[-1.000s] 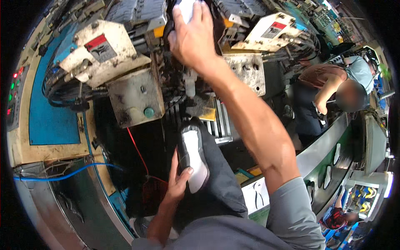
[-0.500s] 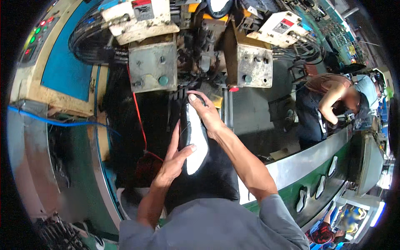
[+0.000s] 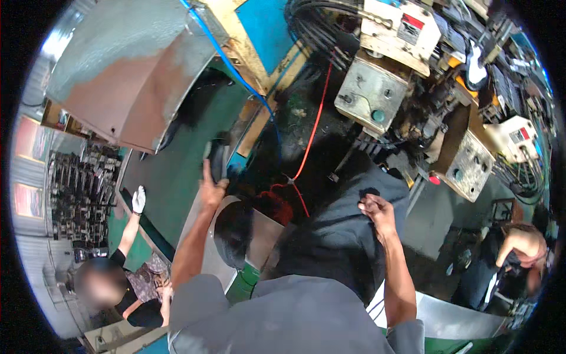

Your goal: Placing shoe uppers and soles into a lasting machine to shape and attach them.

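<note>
Out to the left, over the green conveyor belt (image 3: 177, 124), my left hand (image 3: 210, 192) grips a dark shoe upper (image 3: 219, 158) by its near end. The shoe's white underside is turned out of sight. My right hand (image 3: 378, 213) hovers over my dark trouser leg, fingers pinched together. A small black patch (image 3: 369, 193) shows at those fingertips; I cannot tell what it is.
A machine with grey metal boxes (image 3: 372, 94) stands at the upper right, holding a white-soled shoe (image 3: 476, 66). Blue (image 3: 242, 76) and red (image 3: 320, 118) hoses hang ahead. A person with a white glove (image 3: 138, 199) is at left; another person (image 3: 519, 251) bends at far right.
My view has turned left. Both hands held the white-soled shoe in front of the machine; now my right hand is off it, and my left hand holds a shoe out over the left belt.
</note>
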A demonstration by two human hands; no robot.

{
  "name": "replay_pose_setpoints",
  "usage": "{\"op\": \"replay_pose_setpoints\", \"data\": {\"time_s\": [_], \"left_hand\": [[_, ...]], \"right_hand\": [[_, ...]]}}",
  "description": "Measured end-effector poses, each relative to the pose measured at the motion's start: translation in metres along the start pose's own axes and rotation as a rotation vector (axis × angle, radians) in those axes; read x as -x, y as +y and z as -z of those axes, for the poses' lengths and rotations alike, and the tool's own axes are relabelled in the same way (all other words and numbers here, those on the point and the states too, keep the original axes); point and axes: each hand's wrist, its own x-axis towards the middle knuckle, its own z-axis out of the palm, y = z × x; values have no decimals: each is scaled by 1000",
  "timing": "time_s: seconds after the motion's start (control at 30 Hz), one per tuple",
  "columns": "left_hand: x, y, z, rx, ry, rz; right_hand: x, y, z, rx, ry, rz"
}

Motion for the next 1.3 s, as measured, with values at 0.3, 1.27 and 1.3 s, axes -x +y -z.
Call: {"op": "replay_pose_setpoints", "data": {"time_s": [0.3, 1.27, 1.3], "left_hand": [[-72, -153, 83, -860, -248, 255], [89, 262, -363, -62, -577, -1174], [81, 265, -359, -9, -548, -1259]], "right_hand": [[12, 12, -2, -12, 80, 66], [587, 508, 100, -457, 1983, -1109], [600, 501, 112, -324, 1979, -1006]]}}
